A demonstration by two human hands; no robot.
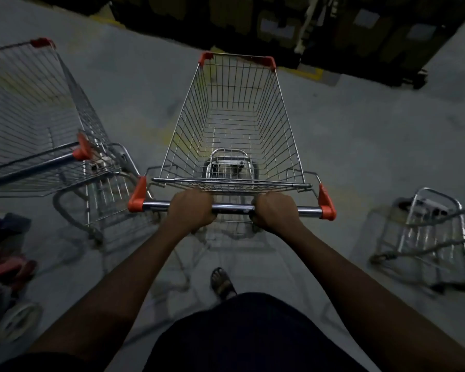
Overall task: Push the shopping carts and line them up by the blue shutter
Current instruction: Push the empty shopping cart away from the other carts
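Dark shorts (pixel 253 334) fill the bottom edge. Straight ahead on the grey concrete floor (pixel 360 135) stands a silver wire shopping cart with orange corner caps (pixel 234 116). A second such cart (pixel 32 108) sits just to its left. The left hand (pixel 191 208) and right hand (pixel 275 210) each clench the chrome handle bar (pixel 232 208).

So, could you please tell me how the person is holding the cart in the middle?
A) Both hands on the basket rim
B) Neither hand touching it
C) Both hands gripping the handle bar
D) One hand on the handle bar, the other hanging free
C: the left hand and the right hand both curl round the handle bar of the middle cart, side by side.
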